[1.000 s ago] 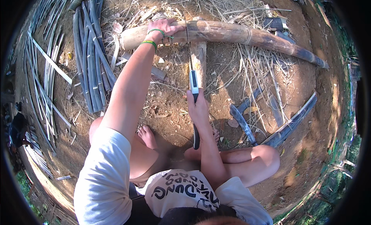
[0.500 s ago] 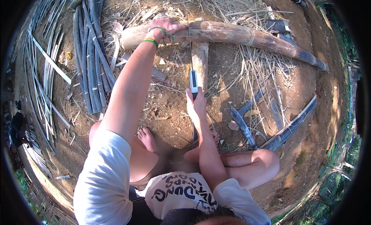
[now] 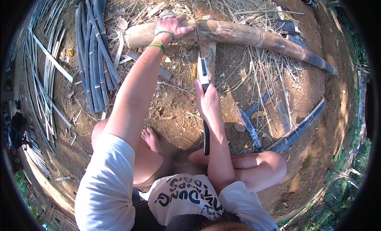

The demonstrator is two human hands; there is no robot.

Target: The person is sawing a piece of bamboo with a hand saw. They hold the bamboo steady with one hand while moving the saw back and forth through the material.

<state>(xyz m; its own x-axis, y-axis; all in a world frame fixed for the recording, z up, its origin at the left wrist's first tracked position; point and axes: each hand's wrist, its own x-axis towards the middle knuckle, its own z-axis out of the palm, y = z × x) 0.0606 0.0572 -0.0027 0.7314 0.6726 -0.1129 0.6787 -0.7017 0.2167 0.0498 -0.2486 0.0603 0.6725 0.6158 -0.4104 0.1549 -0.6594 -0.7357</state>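
A thick tan-brown bamboo pole [image 3: 234, 34] lies crosswise in front of me, resting over a wooden support [image 3: 211, 56]. My left hand [image 3: 173, 27] presses down on the pole's left part with its fingers wrapped over the top. Just right of that hand, the thin blade of a handsaw [image 3: 203, 69] crosses the pole; how deep it sits in the bamboo I cannot tell. My right hand [image 3: 209, 100] is closed round the saw's long black grip, below its silver-white blade holder. The grip's end sticks out beside my forearm.
Dark bamboo lengths [image 3: 92, 60] are stacked at the left, with thin split strips [image 3: 49, 80] beyond. Dry straw [image 3: 260, 62] and shavings litter the ground behind and right of the pole. Curved bamboo pieces [image 3: 295, 131] lie near my right knee. My bare foot [image 3: 151, 139] rests on the soil.
My right hand has pushed the saw forward, toward the pole and slightly right. My left hand stays on the bamboo, having shifted a little to the right.
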